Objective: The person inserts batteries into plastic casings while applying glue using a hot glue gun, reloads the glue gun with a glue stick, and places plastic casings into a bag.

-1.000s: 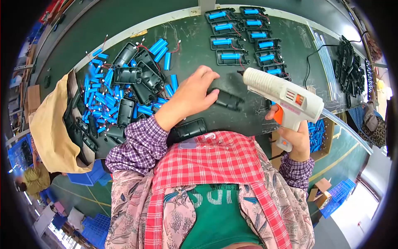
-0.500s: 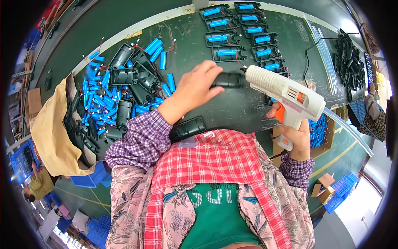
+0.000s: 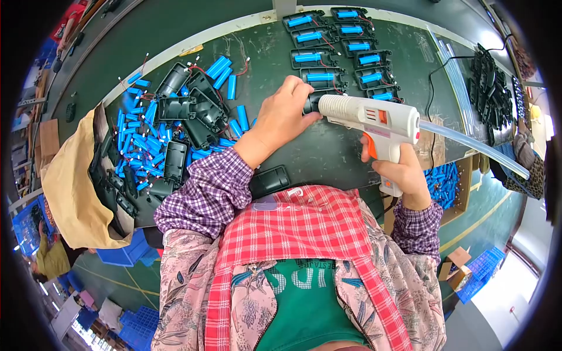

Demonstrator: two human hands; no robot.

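Note:
My right hand [image 3: 405, 171] is wrapped around the handle of a white hot glue gun [image 3: 393, 120], a finger at its orange trigger. A long clear glue stick [image 3: 477, 145] sticks out of the gun's back end. My left hand [image 3: 283, 121] pinches a black plastic case [image 3: 312, 104], which is mostly hidden by the fingers and the gun's front. The gun's nozzle points into or over this case; whether it touches is hidden. Just beyond lie two columns of black cases with blue battery cells [image 3: 321, 77] and thin red wires.
At left are a heap of loose blue cells [image 3: 149, 143], several black cases [image 3: 175, 108] and a brown paper bag [image 3: 73, 175]. One black case [image 3: 270, 181] lies by the table's front edge. Black parts [image 3: 492, 88] are piled at right; a carton of cells [image 3: 442, 186] stands below.
The glue gun has moved left and swung more level, bringing its nozzle to the black case. My left hand has shifted slightly up and right, its fingers closing around the case.

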